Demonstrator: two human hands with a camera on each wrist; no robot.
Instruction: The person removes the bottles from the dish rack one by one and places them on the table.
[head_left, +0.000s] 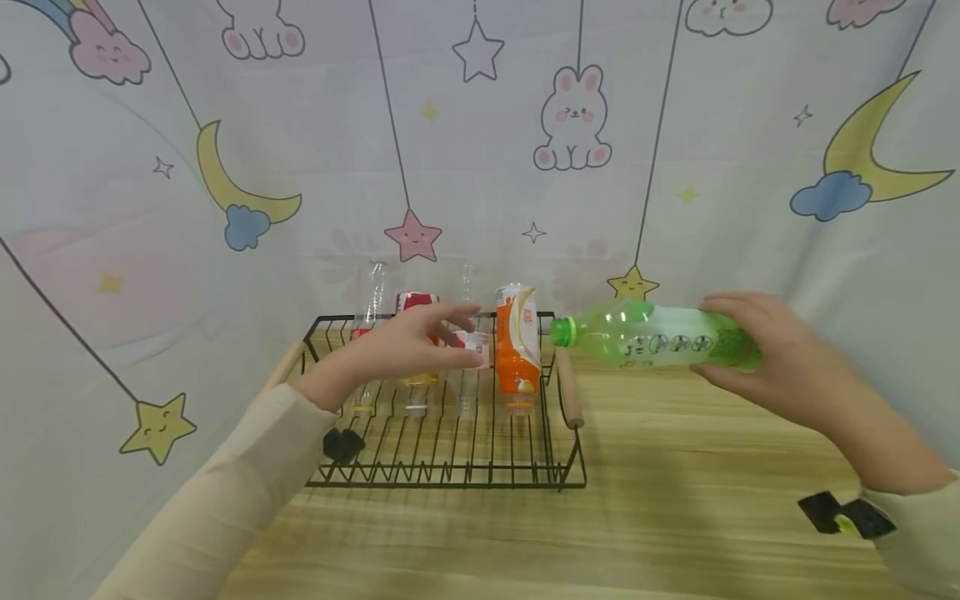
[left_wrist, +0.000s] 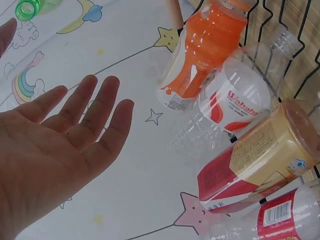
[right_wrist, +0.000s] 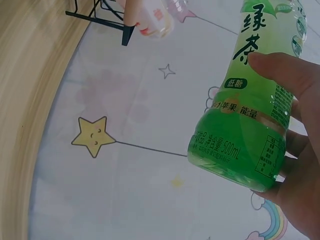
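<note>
My right hand [head_left: 780, 358] grips a green tea bottle [head_left: 660, 335] by its lower half, lying sideways in the air with its green cap pointing left toward the rack. In the right wrist view the bottle's green label [right_wrist: 250, 95] faces the camera, thumb across it. My left hand [head_left: 397, 342] hovers over the black wire rack [head_left: 450, 485], fingers spread and holding nothing. Neck down in the rack stand an orange drink bottle [head_left: 517, 342], a clear Wahaha bottle [left_wrist: 235, 97], a red-and-gold bottle [left_wrist: 260, 160] and a clear bottle with a red label [left_wrist: 277, 220].
The rack has wooden handles [head_left: 568, 387] at both ends and stands on a wood-grain table [head_left: 675, 500]. Behind it hangs a white curtain [head_left: 480, 183] printed with stars, moons and rabbits. Black markers [head_left: 847, 515] sit at the wrists.
</note>
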